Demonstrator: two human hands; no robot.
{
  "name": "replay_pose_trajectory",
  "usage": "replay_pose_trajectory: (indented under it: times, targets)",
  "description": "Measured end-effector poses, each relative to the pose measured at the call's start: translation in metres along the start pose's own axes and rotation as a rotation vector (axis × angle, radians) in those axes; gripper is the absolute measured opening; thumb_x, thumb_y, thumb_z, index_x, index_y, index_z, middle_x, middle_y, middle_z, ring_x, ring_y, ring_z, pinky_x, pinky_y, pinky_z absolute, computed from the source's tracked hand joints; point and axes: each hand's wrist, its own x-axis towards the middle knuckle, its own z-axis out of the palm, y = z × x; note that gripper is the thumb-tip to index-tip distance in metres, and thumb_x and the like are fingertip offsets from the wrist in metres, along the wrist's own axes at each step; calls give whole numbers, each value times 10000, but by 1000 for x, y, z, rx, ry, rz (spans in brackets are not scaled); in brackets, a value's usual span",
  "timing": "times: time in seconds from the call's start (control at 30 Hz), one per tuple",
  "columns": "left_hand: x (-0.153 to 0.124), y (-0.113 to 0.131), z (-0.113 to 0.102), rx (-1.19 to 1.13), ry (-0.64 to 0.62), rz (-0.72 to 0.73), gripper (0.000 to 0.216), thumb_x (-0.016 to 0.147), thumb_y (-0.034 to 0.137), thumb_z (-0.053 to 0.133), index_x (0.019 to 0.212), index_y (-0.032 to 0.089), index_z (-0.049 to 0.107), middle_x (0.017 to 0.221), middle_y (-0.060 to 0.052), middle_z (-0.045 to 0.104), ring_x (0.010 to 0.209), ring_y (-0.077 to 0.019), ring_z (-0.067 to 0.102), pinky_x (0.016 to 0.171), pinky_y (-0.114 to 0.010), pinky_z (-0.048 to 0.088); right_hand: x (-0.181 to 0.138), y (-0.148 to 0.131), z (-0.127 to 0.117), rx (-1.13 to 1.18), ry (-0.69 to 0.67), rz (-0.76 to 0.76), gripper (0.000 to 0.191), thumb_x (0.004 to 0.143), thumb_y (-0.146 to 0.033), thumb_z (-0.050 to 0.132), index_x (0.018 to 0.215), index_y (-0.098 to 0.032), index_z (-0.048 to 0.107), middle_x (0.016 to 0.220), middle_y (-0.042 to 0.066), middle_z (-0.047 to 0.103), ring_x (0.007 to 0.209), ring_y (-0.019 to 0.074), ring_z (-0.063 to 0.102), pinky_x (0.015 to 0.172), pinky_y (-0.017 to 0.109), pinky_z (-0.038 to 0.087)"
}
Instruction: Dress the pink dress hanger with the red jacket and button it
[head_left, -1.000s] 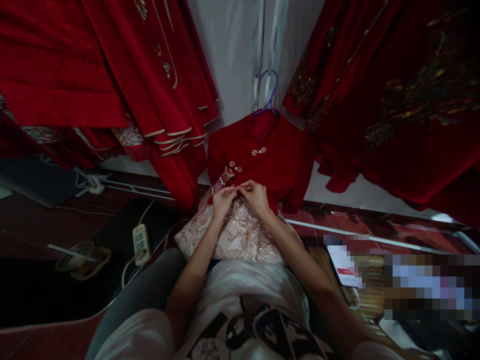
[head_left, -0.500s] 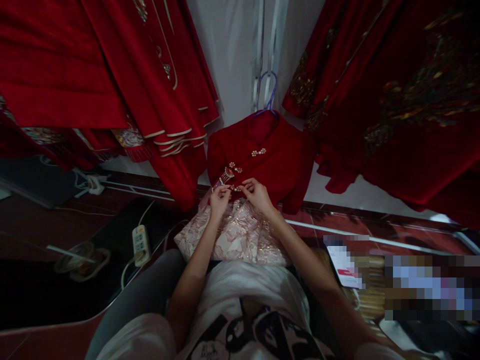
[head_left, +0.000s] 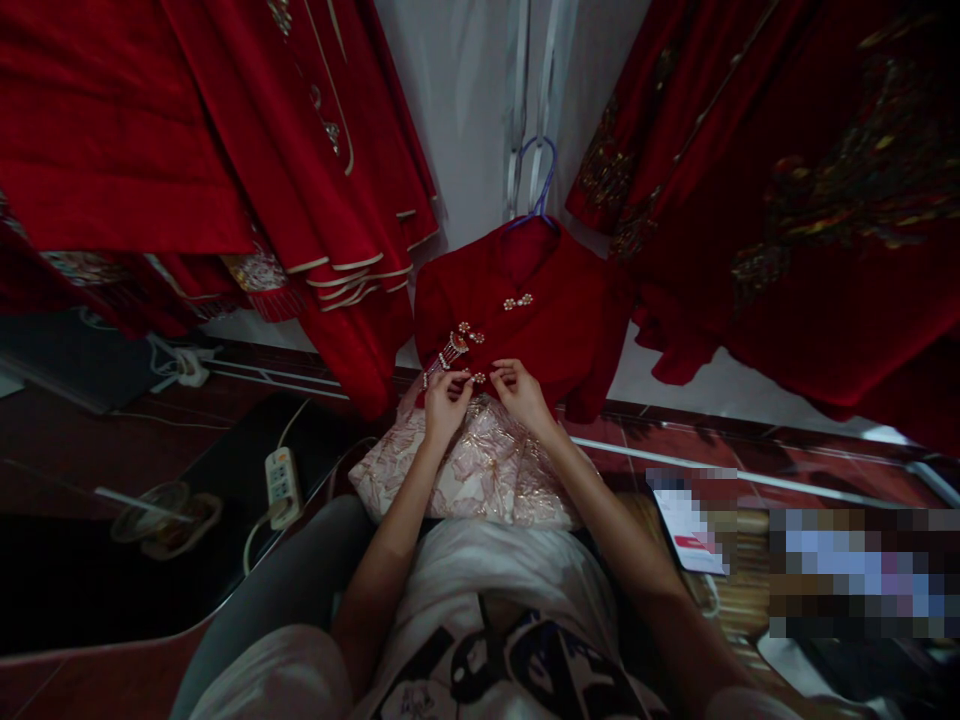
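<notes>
clasp (head_left: 477,377) lies between fingers (head_left: 461,381) of left hand (head_left: 446,406) and right hand (head_left: 522,396)

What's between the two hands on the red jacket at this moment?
Head view: a small pearl fastener on the red jacket lies between the left hand and the right hand.

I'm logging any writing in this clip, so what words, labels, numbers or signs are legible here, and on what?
No text here can be read.
Black print on the white shirt: folded and cut off by the frame, illegible.
Markings on the card with a red patch: partly pixelated, unreadable.
Markings on the power strip: too small to read.
The red jacket: beaded clasps only, no text.
</notes>
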Motion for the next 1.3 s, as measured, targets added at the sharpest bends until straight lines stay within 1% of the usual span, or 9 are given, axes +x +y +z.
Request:
replay_pose_trajectory:
  times: [0.1,0.23,0.37,0.53,0.67,0.8,0.93,1.17,1.3]
  targets:
    - [-4,1,1,23,-8,27,142,803,319,661,890,226,723,888,-45,650,677,-114,600,685,-250,502,-1,9,4,52,-75,35,245,852,-285,551,1068,-171,574,931,68,683,820,151,658,755,291,536]
    - [-4,-4,4,-13,-10,17,163,785,344,683,873,210,714,879,-53,671,764,-148,642,743,-286,532,-1,15,5,113,-81,51,263,805,-249,601,1058,-176,597,934,54,694,813,135,665,755,277,545]
    - [-5,-7,8,-110,31,-85,204,748,362,714,847,185,696,832,-46,697,748,-150,665,720,-290,557,0,11,5,143,-79,56,279,766,-296,660,1008,-161,624,855,49,698,768,139,667,727,270,547]
    - [-3,-2,10,-146,-13,-118,199,745,358,708,818,174,690,804,-47,707,735,-146,669,697,-272,555,2,10,1,158,-86,49,268,737,-349,699,918,-155,662,813,53,703,730,140,664,742,280,543]
    - [19,0,14,-289,-33,-177,233,736,345,715,875,161,680,821,-55,706,719,-139,660,700,-277,550,7,0,-24,278,-256,122,317,686,-332,735,931,-142,669,831,66,717,728,139,667,732,281,543]
    - [51,1,20,-582,-65,-355,238,750,314,714,915,148,678,953,-73,711,773,-126,672,806,-321,558,10,-18,-62,344,-504,200,311,671,-283,742,948,-154,682,844,71,727,738,148,679,687,273,549]
    - [69,8,24,-795,-91,-493,211,745,287,735,870,125,681,1000,-97,718,882,-139,681,956,-379,513,12,-27,-81,360,-510,191,281,672,-256,734,936,-166,696,831,59,725,734,145,681,688,273,551]
    - [74,13,25,-766,-77,-525,238,682,283,772,837,115,707,966,-95,731,906,-156,682,953,-359,504,13,-21,-78,356,-524,214,341,678,-294,739,983,-163,663,871,67,717,766,149,672,720,289,542]
    - [77,13,31,-642,15,-494,222,679,311,753,785,121,705,922,-85,734,873,-157,683,863,-301,520,13,-20,-76,328,-564,213,368,695,-329,749,1000,-157,637,872,62,699,773,135,650,761,294,518]
